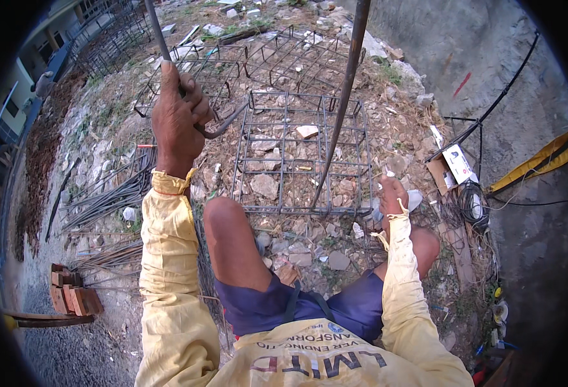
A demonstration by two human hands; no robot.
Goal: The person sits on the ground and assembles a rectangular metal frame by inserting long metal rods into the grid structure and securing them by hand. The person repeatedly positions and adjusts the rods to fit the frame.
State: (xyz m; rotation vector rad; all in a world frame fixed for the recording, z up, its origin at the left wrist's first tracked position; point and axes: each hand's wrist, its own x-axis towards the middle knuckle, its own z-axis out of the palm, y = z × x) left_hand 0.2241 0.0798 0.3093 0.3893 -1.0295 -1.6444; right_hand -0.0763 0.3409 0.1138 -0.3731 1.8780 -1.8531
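Cage [283, 171]: square-gridded steel, near edge close to knees [224, 219], right edge beside right hand [394, 195]. That hand's curled; can't tell if it's gripping. Left hand [179, 106] clamped on dark rod [157, 32], left of cage. Long bar [343, 97] slants across cage. Jagged rubble [264, 186] beneath; grey ground [529, 235] opens out right of cage.

Left hand [179, 113] around a dark metal rod [157, 29] — right hand [392, 195] just beside a steel-bar cage [283, 170]

Two hands [178, 122] — at least three steel cages [284, 155] — one box [458, 164].
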